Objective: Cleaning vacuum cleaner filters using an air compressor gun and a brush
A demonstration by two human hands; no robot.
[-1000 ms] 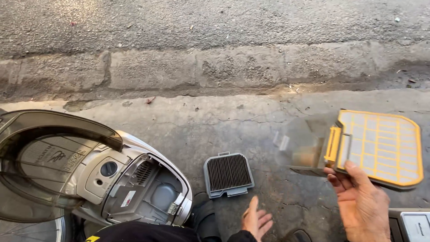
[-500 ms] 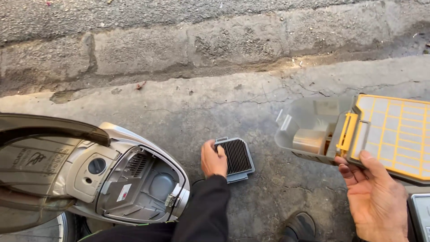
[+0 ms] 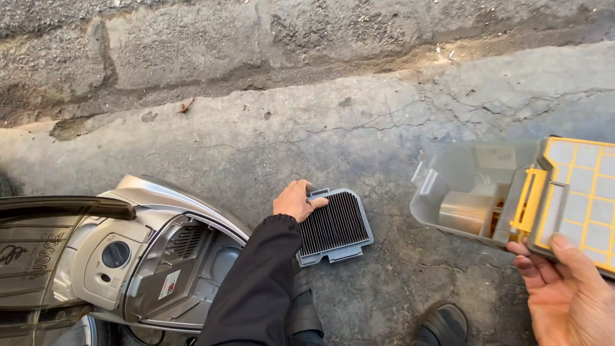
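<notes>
My left hand, in a black sleeve, rests on the left edge of a grey pleated filter that lies flat on the concrete. My right hand grips the lower edge of a clear dust bin with a yellow-framed grid lid, held tilted above the ground at the right. A grey vacuum cleaner body sits at the lower left with its compartment open and its dark translucent cover raised.
A rough concrete kerb runs across the top, with a dirt-filled seam below it. The cracked concrete ground spreads between kerb and vacuum. A dark shoe shows at the bottom edge.
My left hand came up from the bottom edge to the filter and now rests on it. The dust bin in my right hand has tilted, showing its clear body. The view moved closer.
</notes>
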